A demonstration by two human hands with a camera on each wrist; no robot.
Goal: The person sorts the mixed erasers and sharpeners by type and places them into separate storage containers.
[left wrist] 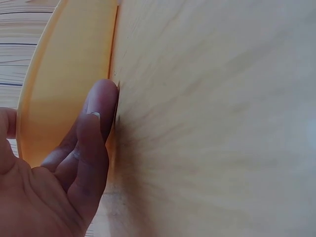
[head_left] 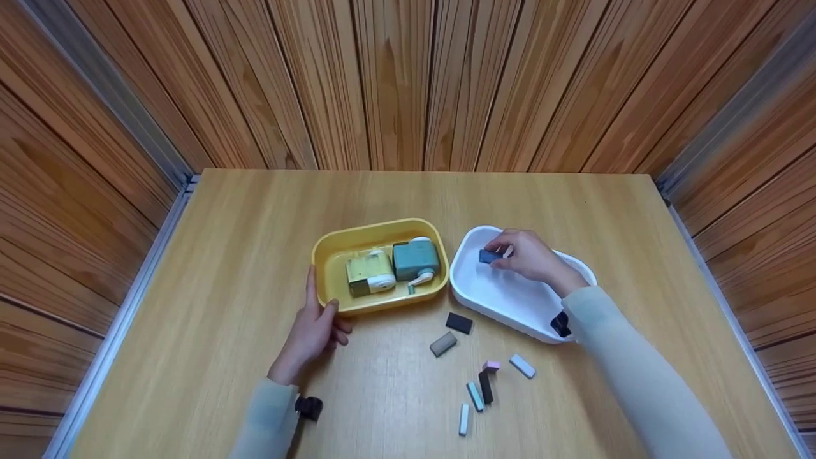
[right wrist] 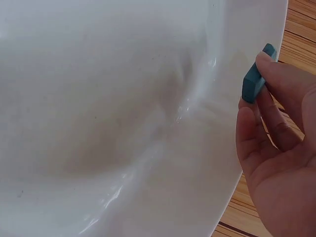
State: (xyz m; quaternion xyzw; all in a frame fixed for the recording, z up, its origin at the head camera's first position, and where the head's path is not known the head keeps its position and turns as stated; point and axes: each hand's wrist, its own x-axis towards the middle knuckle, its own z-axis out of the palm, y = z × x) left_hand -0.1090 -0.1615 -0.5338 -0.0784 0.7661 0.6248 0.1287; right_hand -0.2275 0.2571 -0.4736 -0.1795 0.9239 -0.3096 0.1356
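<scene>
Right of the frame's centre, my right hand [head_left: 524, 255] is pinching one dark blue block [head_left: 489, 256] over the white tray [head_left: 510, 298], using thumb and fingertips, probably because it is so small. Left of centre, my left hand [head_left: 312, 328] is resting, thumb and forefinger spread, against the yellow tray [head_left: 331, 268], perhaps for steadying it. My hands are working apart. Two box-shaped objects [head_left: 415, 260] are sitting inside the yellow tray; seven loose blocks [head_left: 444, 344] are lying at lower centre.

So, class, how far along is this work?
Done, apparently: two gadgets sit in the yellow tray. In hand: the right hand pinches a blue block over the white tray. Remaining: loose blocks on the table probably need placing.
</scene>
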